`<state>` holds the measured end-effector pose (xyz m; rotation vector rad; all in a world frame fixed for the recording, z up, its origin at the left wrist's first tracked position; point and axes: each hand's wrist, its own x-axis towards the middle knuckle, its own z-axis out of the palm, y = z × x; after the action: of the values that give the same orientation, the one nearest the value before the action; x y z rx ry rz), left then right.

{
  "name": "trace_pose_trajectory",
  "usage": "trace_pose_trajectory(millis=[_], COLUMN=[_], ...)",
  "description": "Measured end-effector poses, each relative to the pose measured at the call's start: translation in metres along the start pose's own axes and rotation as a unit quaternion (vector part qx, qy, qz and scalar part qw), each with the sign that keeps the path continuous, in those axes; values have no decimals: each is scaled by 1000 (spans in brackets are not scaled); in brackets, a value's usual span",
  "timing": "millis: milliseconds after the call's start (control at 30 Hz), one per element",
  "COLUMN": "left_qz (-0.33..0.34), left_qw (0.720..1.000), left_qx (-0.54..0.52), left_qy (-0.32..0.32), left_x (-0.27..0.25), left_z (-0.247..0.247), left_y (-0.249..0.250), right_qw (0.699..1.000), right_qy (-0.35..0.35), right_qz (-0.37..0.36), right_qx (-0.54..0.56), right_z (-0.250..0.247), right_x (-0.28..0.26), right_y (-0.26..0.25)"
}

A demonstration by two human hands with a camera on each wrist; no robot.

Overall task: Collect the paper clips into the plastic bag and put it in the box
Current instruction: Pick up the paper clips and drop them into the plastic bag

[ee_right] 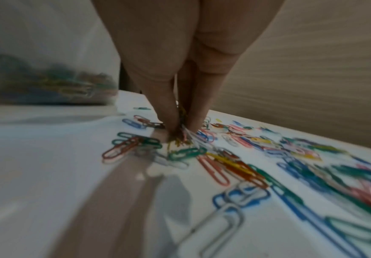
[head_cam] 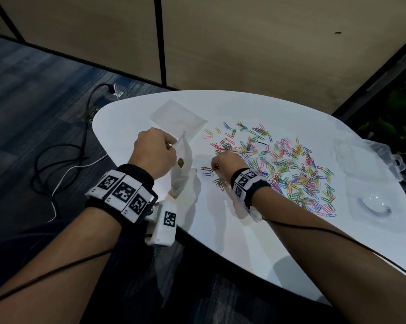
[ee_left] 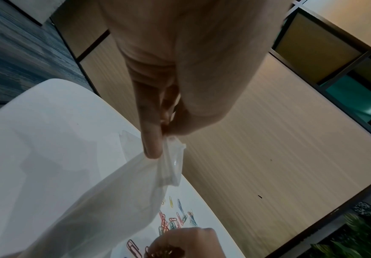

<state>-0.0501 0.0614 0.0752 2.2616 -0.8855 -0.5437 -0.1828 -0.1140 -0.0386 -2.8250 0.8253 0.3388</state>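
The left hand (head_cam: 154, 152) pinches the bag (head_cam: 182, 169) by its mouth, hanging it over the table's (head_cam: 220, 230) bare near-left part, close to the rim, with a few clips already inside. The right hand (head_cam: 225, 162) pinches a small bunch of clips (head_cam: 290, 169) at the near-left edge of the spread, too many to count. One clear box (head_cam: 370, 183) lies open by the right rim, and one flat sheet (head_cam: 178, 118) lies beyond the bag.

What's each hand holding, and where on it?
Left hand pinches the bag by its top edge. Right hand pinches several clips at its fingertips.
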Motion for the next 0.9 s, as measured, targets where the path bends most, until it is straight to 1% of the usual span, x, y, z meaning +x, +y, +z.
trace_pose_trajectory(millis=[33,67,100,133,167,200,267,300,333,367,400,433,467,500,533,633,700,733,767,800,833,867,900], left_qz=[1,3,5,5,4,3,1,2,2,2,0,-2,-4,-6,-7,-3,-4,-6,-8,-11,-13,-14,-13], left_qw=[1000,1000,1000,1000,1000,1000,1000,1000,1000,1000,1000,1000,1000,1000,1000,1000,999,999,999,999,999,999,999], left_qx=[1,2,2,1,1,1,0,-1,-2,-3,-6,-11,-15,-21,-26,-31,-37,-40,-44,-47,-49,-49,-47], left_qy=[-3,-6,-8,-10,-11,-12,-13,-16,-18,-20,-19,-17,-15,-12,-9,-3,-1,1,4,6,9,13,20], left_x=[1,1,1,2,2,2,1,0,0,0,0,0,-1,-1,-2,-4,-4,-4,-4,-4,-4,-4,-3], left_z=[1,2,3,3,3,4,4,4,4,4,5,4,4,3,3,1,-1,-2,-4,-5,-8,-10,-13], left_y=[1,1,2,2,3,3,4,4,4,4,3,3,3,3,3,4,1,-1,-3,-5,-8,-10,-12], right_qw=[997,988,971,947,916,877,778,730,691,660,641,630,630,638,658,761,815,848,886,915,925,912,880], right_qy=[17,43,72,100,122,140,152,153,150,144,134,123,111,101,95,111,124,122,105,79,52,33,26], right_qz=[38,80,119,153,177,193,194,178,155,131,110,94,83,77,74,74,65,40,6,-28,-57,-71,-72], right_qx=[57,126,195,265,337,418,579,642,690,726,748,761,764,759,743,635,563,514,452,395,373,402,470], right_z=[-3,-6,-11,-17,-24,-32,-51,-61,-70,-80,-88,-94,-96,-94,-88,-67,-61,-62,-65,-70,-74,-79,-85], right_x=[-1,-3,-5,-8,-11,-14,-22,-26,-28,-31,-35,-37,-38,-38,-37,-33,-32,-32,-32,-32,-30,-28,-26], right_y=[4,9,13,17,19,19,12,6,-3,-14,-26,-39,-50,-61,-69,-85,-91,-93,-96,-96,-95,-91,-87])
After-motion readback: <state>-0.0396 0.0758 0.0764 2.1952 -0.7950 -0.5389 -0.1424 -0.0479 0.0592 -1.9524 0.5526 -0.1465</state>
